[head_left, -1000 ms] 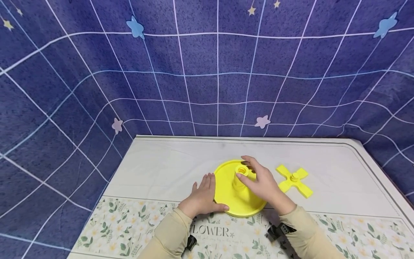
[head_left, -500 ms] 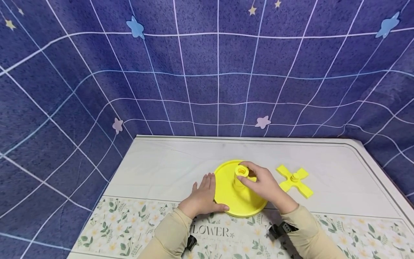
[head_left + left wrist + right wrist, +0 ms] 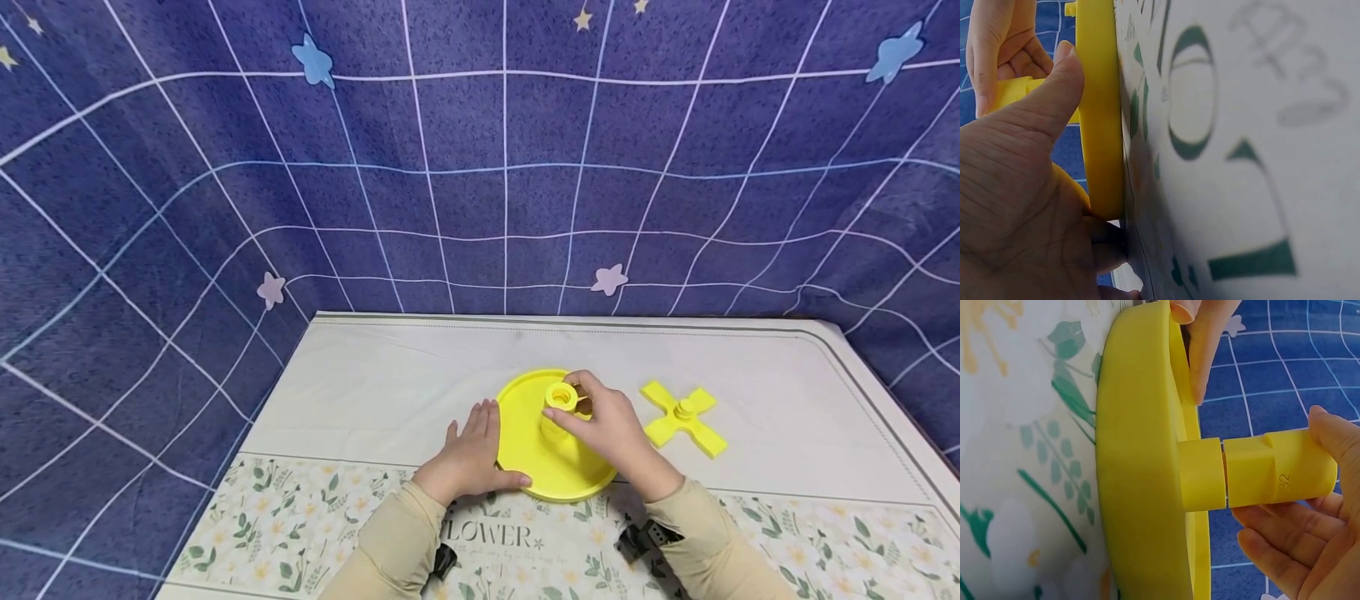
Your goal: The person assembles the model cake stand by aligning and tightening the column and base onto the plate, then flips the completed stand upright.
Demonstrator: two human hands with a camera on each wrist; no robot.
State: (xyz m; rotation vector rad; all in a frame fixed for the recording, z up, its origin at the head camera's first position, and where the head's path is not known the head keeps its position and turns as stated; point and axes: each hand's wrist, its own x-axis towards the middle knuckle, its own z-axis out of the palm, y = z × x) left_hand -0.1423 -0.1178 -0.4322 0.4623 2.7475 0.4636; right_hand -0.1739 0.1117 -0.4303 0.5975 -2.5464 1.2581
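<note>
The yellow round tray (image 3: 540,475) sits on the table (image 3: 390,392), near its front edge, just behind the flowered strip of the cloth. From the middle of the tray a short yellow post (image 3: 1200,474) stands up, and on top of that post sits a yellow tube (image 3: 1279,475), end to end with it, a thin seam showing between the two. The tube bears the number 32 on its side.

My right hand (image 3: 611,429) comes over the right half of the tray, wrist low, fingers curled round the tube: thumb on one side, the other fingers wrapped on the far side, a light closed grip. My left hand (image 3: 468,458) lies flat against the tray's left rim, fingers straight along it and thumb pressed on the front edge, steadying it without closing round it.

To the right of the tray, well apart, a yellow cross piece (image 3: 684,418) lies flat on the table.
</note>
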